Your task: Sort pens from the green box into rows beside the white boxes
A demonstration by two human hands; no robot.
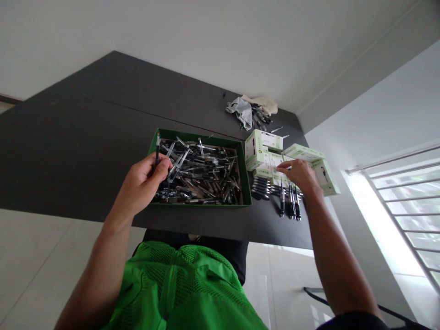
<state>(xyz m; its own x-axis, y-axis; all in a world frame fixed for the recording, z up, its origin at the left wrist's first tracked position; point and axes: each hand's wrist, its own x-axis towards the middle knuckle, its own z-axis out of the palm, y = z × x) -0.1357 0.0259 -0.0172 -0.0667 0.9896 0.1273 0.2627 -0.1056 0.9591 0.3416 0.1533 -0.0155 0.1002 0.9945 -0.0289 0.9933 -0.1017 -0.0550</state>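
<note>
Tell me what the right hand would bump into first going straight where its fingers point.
Probably the green-and-white boxes just beyond the fingertips of the right hand, though its height above them is unclear, so it might pass over.

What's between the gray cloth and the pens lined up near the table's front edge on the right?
In the head view, some loose pens, then light-green pen boxes, with the right hand partly over them.

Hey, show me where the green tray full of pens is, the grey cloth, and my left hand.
Green tray (pixel 245 183): head view, on its right wall.
Grey cloth (pixel 243 111): head view, mid-fabric.
Left hand (pixel 146 179): head view, back of the hand.
</note>
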